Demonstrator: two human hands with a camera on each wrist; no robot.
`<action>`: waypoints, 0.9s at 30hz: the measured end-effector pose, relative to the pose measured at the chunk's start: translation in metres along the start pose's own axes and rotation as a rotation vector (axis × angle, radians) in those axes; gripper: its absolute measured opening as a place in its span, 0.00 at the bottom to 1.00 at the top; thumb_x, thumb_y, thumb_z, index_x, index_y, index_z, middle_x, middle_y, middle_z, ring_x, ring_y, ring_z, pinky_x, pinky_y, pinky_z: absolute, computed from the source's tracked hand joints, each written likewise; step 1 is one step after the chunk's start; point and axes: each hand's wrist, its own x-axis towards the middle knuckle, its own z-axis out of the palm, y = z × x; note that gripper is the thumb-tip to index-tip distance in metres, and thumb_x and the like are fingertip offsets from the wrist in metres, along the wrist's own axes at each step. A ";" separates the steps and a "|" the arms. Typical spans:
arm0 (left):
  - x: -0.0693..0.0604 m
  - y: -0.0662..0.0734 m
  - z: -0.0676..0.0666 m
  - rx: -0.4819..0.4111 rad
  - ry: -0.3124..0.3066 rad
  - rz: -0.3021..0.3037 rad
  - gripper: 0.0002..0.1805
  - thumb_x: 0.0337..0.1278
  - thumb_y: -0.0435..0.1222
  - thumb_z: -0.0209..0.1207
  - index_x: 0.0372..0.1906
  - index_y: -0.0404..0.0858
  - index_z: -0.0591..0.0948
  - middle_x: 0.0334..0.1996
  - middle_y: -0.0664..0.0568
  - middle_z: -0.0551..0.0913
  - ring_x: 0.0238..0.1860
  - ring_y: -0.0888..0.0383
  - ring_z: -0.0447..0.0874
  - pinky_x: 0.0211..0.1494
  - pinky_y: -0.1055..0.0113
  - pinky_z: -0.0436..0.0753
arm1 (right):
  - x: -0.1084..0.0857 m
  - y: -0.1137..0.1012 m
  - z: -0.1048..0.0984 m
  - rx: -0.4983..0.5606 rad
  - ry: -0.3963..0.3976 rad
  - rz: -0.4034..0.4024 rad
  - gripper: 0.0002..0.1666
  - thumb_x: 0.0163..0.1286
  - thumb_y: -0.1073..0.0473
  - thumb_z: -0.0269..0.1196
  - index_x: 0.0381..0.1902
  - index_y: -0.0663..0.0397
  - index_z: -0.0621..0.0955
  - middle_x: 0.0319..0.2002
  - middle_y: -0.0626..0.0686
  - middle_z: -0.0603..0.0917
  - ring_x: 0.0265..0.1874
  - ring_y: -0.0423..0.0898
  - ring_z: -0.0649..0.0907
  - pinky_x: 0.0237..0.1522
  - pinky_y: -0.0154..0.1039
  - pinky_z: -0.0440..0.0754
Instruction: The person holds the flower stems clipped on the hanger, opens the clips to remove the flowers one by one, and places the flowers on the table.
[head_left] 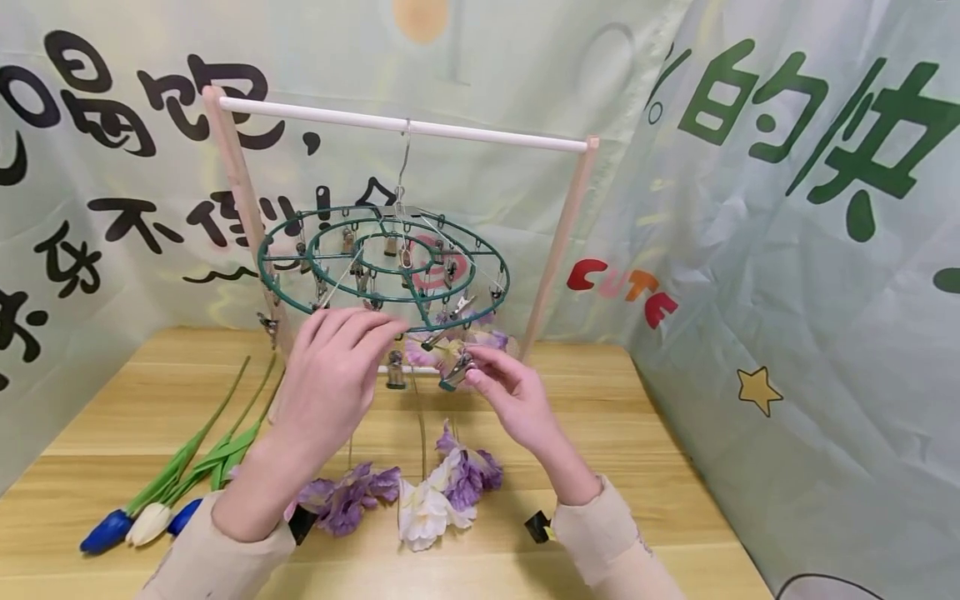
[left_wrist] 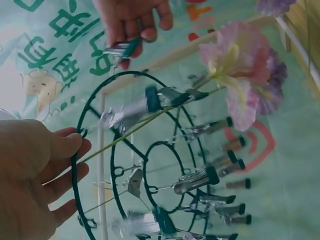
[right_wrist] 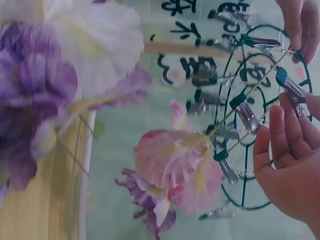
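Note:
A green round clip hanger [head_left: 259, 265] with three rings hangs by its hook from a rack. My left hand [head_left: 333, 379] is at its near edge; in the left wrist view the thumb and fingers pinch the outer ring. My right hand [head_left: 517, 400] pinches a metal clip [right_wrist: 292, 87] with a green tip, below the ring's front right. A pink and yellow artificial flower [right_wrist: 167, 157] hangs beyond the clips, a purple one [right_wrist: 150, 205] beside it. The pink flower's thin stem [left_wrist: 132, 131] runs under the hanger toward my left hand; whether a clip grips it, I cannot tell.
The rack's white top bar [head_left: 322, 115] spans two wooden posts [head_left: 561, 242]. Purple flowers [head_left: 348, 500] and a white flower [head_left: 423, 512] lie on the wooden table [head_left: 600, 408] in front. Blue and white tulips [head_left: 150, 525] lie at the left. Printed cloth [head_left: 787, 275] surrounds the table.

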 end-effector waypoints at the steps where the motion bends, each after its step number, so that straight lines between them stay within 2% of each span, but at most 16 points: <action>1: -0.001 -0.001 0.000 0.006 0.002 -0.006 0.16 0.61 0.20 0.61 0.49 0.38 0.88 0.46 0.46 0.89 0.50 0.43 0.83 0.58 0.46 0.77 | -0.001 -0.002 0.003 -0.010 -0.010 -0.011 0.19 0.74 0.74 0.60 0.61 0.76 0.78 0.45 0.70 0.83 0.43 0.38 0.84 0.49 0.36 0.89; 6: -0.009 -0.011 -0.003 -0.008 0.039 -0.064 0.23 0.54 0.13 0.56 0.47 0.37 0.89 0.44 0.45 0.89 0.48 0.43 0.83 0.59 0.45 0.81 | -0.002 -0.007 0.015 -0.052 -0.038 -0.084 0.19 0.73 0.73 0.63 0.60 0.73 0.80 0.46 0.67 0.85 0.45 0.41 0.84 0.50 0.36 0.88; 11: -0.016 -0.024 -0.007 -0.070 0.045 -0.108 0.22 0.55 0.11 0.56 0.45 0.35 0.88 0.44 0.45 0.87 0.48 0.44 0.83 0.49 0.47 0.88 | -0.001 -0.005 0.017 -0.097 -0.044 -0.132 0.20 0.73 0.71 0.64 0.61 0.68 0.81 0.45 0.63 0.87 0.44 0.43 0.84 0.45 0.35 0.87; 13: -0.019 -0.031 -0.007 -0.096 0.032 -0.106 0.20 0.57 0.12 0.58 0.45 0.34 0.87 0.44 0.44 0.86 0.48 0.44 0.82 0.48 0.50 0.88 | 0.000 -0.002 0.017 -0.099 -0.048 -0.139 0.20 0.73 0.71 0.63 0.61 0.68 0.81 0.45 0.62 0.88 0.43 0.45 0.85 0.43 0.35 0.87; 18: -0.025 -0.049 -0.006 -0.178 0.023 -0.060 0.16 0.59 0.12 0.59 0.46 0.30 0.84 0.44 0.41 0.84 0.47 0.42 0.81 0.52 0.57 0.82 | 0.004 0.006 0.014 -0.153 -0.042 -0.157 0.17 0.74 0.70 0.62 0.59 0.66 0.83 0.46 0.59 0.89 0.40 0.48 0.85 0.38 0.35 0.85; 20: -0.026 -0.055 -0.005 -0.205 0.029 -0.055 0.17 0.58 0.11 0.58 0.47 0.29 0.84 0.44 0.39 0.84 0.48 0.41 0.80 0.54 0.58 0.80 | 0.007 0.012 0.014 -0.258 -0.010 -0.206 0.15 0.73 0.69 0.64 0.55 0.65 0.85 0.46 0.57 0.89 0.39 0.48 0.84 0.38 0.36 0.85; 24: -0.030 -0.064 -0.004 -0.223 0.049 -0.079 0.16 0.60 0.11 0.57 0.46 0.28 0.83 0.45 0.38 0.84 0.53 0.38 0.80 0.63 0.58 0.77 | 0.015 0.020 0.016 -0.548 0.085 -0.313 0.13 0.69 0.67 0.66 0.50 0.60 0.87 0.46 0.55 0.89 0.46 0.51 0.84 0.51 0.46 0.83; 27: -0.032 -0.069 -0.001 -0.212 0.066 -0.095 0.14 0.62 0.12 0.56 0.46 0.27 0.82 0.46 0.37 0.84 0.57 0.37 0.79 0.70 0.57 0.74 | 0.023 0.023 0.022 -0.705 0.119 -0.333 0.13 0.67 0.63 0.68 0.49 0.57 0.88 0.48 0.54 0.89 0.51 0.54 0.82 0.58 0.54 0.78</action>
